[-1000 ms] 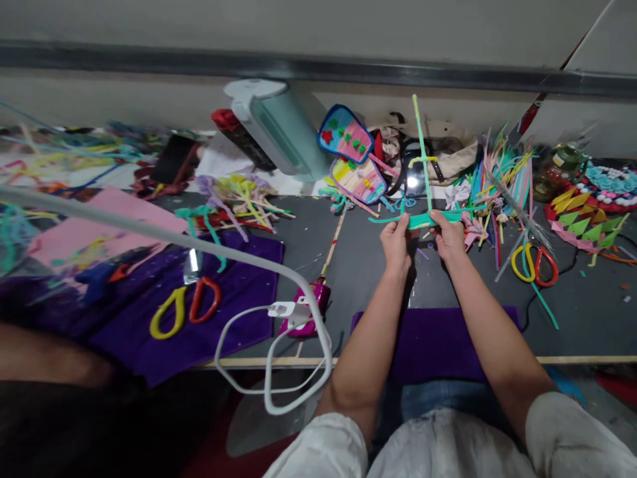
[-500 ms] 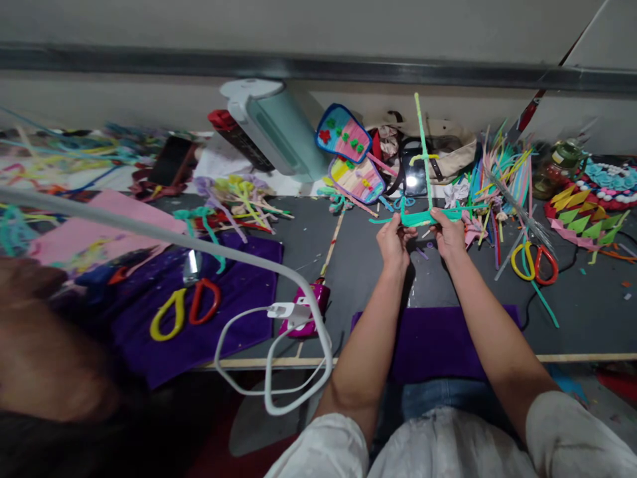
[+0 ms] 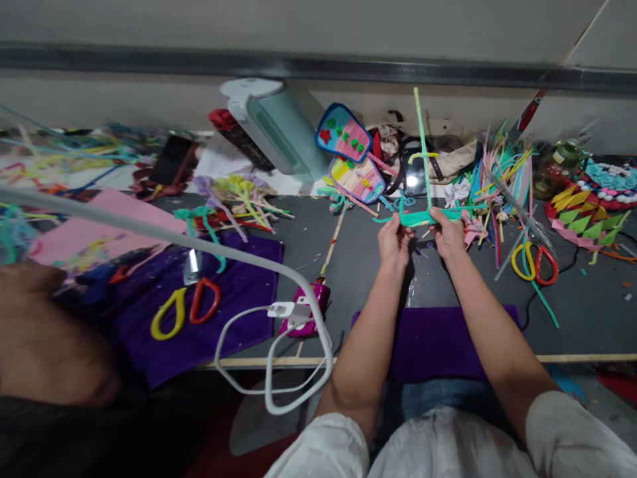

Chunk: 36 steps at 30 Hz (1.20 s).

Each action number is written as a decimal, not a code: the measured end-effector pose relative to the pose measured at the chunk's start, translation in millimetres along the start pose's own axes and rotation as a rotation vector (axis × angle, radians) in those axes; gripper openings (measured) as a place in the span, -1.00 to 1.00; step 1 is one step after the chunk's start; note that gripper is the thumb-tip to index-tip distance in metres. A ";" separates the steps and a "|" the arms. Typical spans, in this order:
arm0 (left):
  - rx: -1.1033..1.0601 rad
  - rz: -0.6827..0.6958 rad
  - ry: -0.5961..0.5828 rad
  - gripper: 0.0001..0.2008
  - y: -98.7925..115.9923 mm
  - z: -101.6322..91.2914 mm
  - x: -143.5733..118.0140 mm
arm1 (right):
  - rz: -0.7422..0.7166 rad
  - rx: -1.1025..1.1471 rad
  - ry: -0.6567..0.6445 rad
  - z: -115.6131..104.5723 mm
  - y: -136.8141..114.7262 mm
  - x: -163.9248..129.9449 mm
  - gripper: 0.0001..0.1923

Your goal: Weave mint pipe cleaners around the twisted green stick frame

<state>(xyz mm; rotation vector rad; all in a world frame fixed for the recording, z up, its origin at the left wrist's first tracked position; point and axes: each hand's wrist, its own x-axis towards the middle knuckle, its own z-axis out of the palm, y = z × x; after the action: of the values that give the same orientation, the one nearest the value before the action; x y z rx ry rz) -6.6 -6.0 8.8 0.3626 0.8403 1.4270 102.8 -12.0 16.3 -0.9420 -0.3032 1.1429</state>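
Above the dark table [image 3: 358,265], the left hand [image 3: 395,242] and right hand [image 3: 449,234] each pinch one end of a teal pipe-cleaner frame [image 3: 423,216] (its long stem upright), apparently steadying it for twisting; scissors [image 3: 536,260] lie nearby.

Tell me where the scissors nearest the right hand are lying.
In the head view, the scissors with yellow and red handles lie flat on the grey table, right of the right hand, below the bundle of coloured pipe cleaners.
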 end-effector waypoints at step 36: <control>0.007 -0.128 -0.074 -0.87 10.5 -3.7 2.9 | 0.036 -0.036 -0.031 -1.4 -4.7 2.0 -0.78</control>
<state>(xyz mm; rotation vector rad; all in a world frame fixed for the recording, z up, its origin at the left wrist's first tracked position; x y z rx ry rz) -16.9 -2.5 12.6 0.3586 0.7949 1.2845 107.5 -11.4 18.6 -0.9653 -0.3344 1.1894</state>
